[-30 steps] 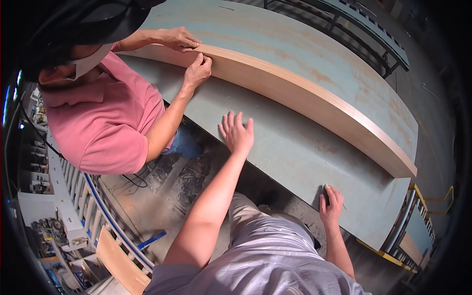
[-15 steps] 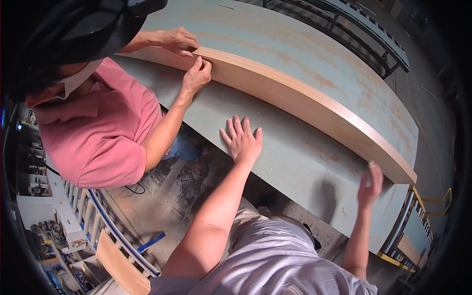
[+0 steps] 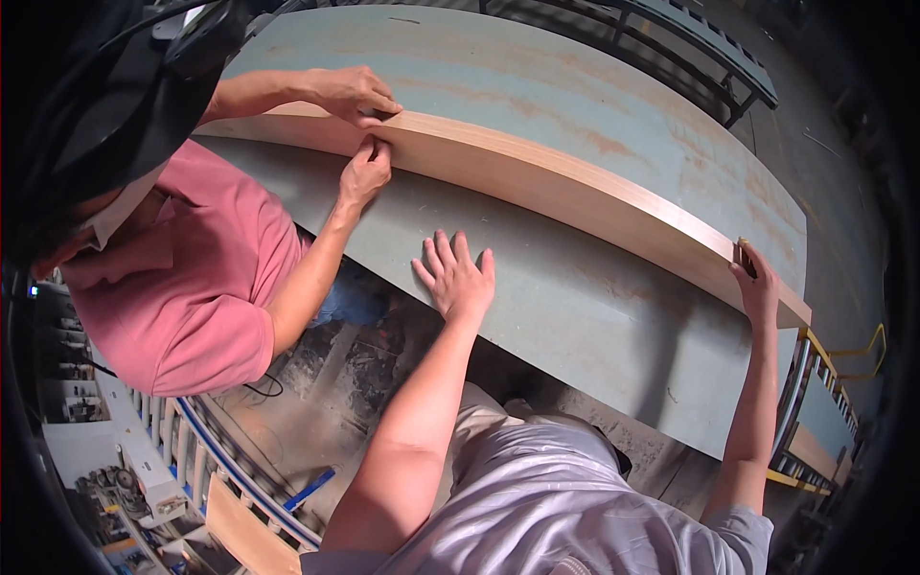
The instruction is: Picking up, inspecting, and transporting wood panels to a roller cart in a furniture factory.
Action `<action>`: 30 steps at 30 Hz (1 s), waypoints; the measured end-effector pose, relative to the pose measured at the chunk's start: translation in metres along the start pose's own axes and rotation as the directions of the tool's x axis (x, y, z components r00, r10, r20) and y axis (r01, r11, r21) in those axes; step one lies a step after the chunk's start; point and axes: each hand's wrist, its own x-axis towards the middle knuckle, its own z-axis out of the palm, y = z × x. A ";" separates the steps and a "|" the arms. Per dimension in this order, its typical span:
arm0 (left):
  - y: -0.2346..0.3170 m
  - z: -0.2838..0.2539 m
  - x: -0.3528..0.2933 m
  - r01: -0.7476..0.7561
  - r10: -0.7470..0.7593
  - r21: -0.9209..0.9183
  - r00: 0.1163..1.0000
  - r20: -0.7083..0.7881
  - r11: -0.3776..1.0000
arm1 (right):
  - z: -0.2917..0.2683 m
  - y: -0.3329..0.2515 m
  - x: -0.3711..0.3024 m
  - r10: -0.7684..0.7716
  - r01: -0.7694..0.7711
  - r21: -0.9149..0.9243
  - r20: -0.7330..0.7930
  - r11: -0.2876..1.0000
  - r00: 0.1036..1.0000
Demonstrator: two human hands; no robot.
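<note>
A long pale wooden board (image 3: 565, 220) stands on edge along the grey-green tabletop (image 3: 575, 335), its layered narrow edge facing up. My left hand (image 3: 458, 283) lies flat on the tabletop in front of the board, fingers spread and holding nothing. Near the board's right end, my right hand (image 3: 757, 287) is at the top edge with its fingers curled. A small yellowish bit shows at its fingertips, too small to name. To the left, a co-worker in a pink shirt (image 3: 206, 278) has both hands at the same edge, with a small dark piece under the upper hand.
Behind the board the worn tabletop (image 3: 460, 57) continues, with brownish streaks. A dark metal-framed rack (image 3: 700, 48) stands at the far right. Yellow-edged roller framing (image 3: 815, 383) lies beyond the table's right end. A roller conveyor (image 3: 206, 460) and parts shelves are at lower left.
My right hand has moved up and right from in front of the board to its top edge. My left hand stays flat. The co-worker's hands remain at the edge.
</note>
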 end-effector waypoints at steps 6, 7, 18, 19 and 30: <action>0.003 0.001 0.001 0.001 -0.001 0.019 1.000 -0.009 1.000 | 0.005 0.005 0.002 0.062 -0.058 0.168 -0.019 0.984 0.998; 0.003 0.002 0.002 0.002 -0.002 0.021 1.000 -0.018 1.000 | 0.005 0.006 0.003 0.068 -0.064 0.168 -0.020 0.984 0.998; 0.004 0.004 0.002 0.001 0.000 0.052 1.000 -0.014 0.999 | 0.011 0.010 0.003 0.078 -0.069 0.245 -0.029 0.967 0.997; 0.005 0.005 0.002 0.004 -0.004 0.053 1.000 -0.009 0.999 | 0.012 0.011 0.003 0.078 -0.068 0.245 -0.030 0.967 0.997; 0.002 0.010 -0.002 -0.006 0.008 0.033 0.999 -0.039 0.999 | 0.017 0.015 -0.001 0.070 -0.057 0.258 -0.041 0.965 0.997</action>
